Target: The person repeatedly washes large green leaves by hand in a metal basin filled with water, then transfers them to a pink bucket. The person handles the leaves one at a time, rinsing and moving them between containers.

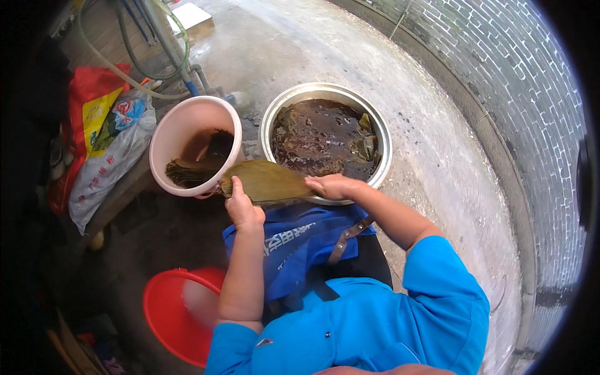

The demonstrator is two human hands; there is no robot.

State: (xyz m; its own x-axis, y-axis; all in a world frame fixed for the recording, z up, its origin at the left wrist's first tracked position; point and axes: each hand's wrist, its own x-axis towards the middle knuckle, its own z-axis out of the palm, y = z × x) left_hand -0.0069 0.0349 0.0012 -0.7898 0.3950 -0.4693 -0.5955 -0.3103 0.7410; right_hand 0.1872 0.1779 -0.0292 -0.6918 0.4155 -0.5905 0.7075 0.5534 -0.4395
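A stack of broad olive-brown leaves point(267, 182) stretches between my hands above my lap. My left hand point(243, 206) grips the wide end, thumb on top. At the narrow tip, my right hand point(330, 186) has its fingers closed around the leaves. Just beyond is a large round metal pot point(385, 154) holding dark brown liquid point(318, 136) and some soaked leaves point(368, 145). To its left, a pale pink plastic bucket point(161, 136) contains a dark leaf bundle point(187, 172) and brownish liquid. My left hand is close to that bucket's rim.
A red plastic basin point(164, 318) lies left of my lap. Printed woven sacks point(112, 164) rest on a ledge at left. Hoses point(133, 82) and a metal pole point(168, 42) stand behind the bucket. A grey brick wall point(529, 117) curves along the right. A blue apron point(300, 248) covers my lap.
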